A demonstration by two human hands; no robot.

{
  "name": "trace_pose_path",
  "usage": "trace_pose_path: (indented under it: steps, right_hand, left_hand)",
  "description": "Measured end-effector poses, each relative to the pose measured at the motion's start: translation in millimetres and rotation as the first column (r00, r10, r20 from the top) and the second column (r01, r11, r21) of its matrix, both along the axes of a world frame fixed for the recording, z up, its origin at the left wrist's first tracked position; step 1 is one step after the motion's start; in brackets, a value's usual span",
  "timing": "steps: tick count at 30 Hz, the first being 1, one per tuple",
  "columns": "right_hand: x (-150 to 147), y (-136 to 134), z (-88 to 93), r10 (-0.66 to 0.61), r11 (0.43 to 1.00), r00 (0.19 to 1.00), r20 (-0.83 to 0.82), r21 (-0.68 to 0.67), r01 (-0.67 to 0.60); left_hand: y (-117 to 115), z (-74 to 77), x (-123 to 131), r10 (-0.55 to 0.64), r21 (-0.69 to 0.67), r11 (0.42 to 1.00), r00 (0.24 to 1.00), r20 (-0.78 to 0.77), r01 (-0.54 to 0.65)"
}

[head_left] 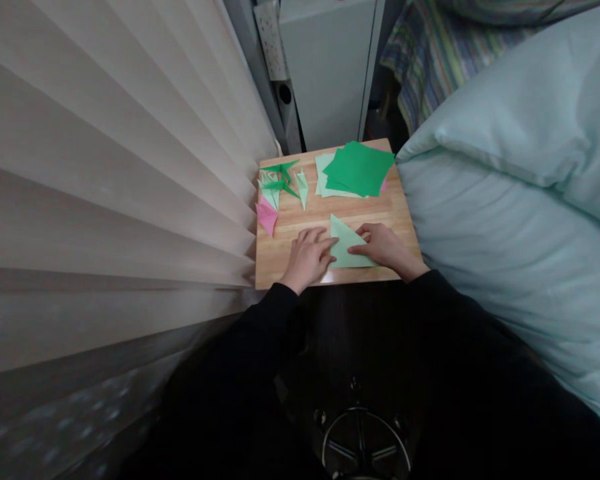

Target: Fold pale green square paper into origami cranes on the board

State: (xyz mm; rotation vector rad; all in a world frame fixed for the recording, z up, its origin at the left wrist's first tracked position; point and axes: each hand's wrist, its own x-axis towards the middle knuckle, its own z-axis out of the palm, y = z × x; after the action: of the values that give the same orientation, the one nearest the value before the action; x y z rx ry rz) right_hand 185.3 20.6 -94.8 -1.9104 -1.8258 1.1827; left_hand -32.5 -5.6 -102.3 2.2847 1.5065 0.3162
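A light green sheet of origami paper (344,245), folded into a triangle, lies on the small wooden table near its front edge. My left hand (310,255) rests at its left side with fingers stretched out, the index fingertip and thumb on the paper's edge. From the right, my right hand (386,249) grips the sloping edge between thumb and fingers; part of the paper is hidden beneath it. Behind my left hand lie folded paper pieces: a dark green paper crane (283,175), a pale green folded piece (302,189) and a pink folded piece (267,217).
A stack of dark green paper squares (360,168) lies over pale green sheets (322,163) at the back of the wooden tabletop (280,257). A pleated curtain (180,167) borders the left, pale blue bedding (505,200) the right. A white cabinet (327,73) stands behind.
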Motion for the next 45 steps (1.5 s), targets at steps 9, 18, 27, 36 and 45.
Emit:
trace_pose_path:
  steps: [9,18,27,36,45]
  right_hand:
    - [5.4,5.9,-3.7,-0.016,0.998,1.0,0.007,-0.067,0.017]
    - [7.2,7.0,-5.6,0.007,0.999,0.999,0.038,-0.051,-0.005]
    - [3.9,6.3,-2.4,-0.024,0.997,0.999,0.04,-0.072,0.027]
    - [1.1,5.4,1.6,0.0,0.999,0.995,0.102,-0.041,0.004]
    - [0.0,5.9,1.3,0.021,0.999,0.988,0.151,-0.048,-0.014]
  left_hand:
    - [0.8,0.9,3.1,0.019,-0.032,0.999,1.0,-0.017,-0.02]
    - [0.9,1.1,3.3,0.011,-0.055,0.998,1.0,0.001,-0.011]
    - [0.3,1.7,4.4,-0.005,-0.04,0.999,1.0,-0.023,0.004]
    - [0.4,3.8,4.2,-0.029,-0.036,0.999,0.998,-0.062,0.027]
    - [-1.4,8.6,6.2,-0.056,-0.039,0.998,0.988,-0.147,0.05]
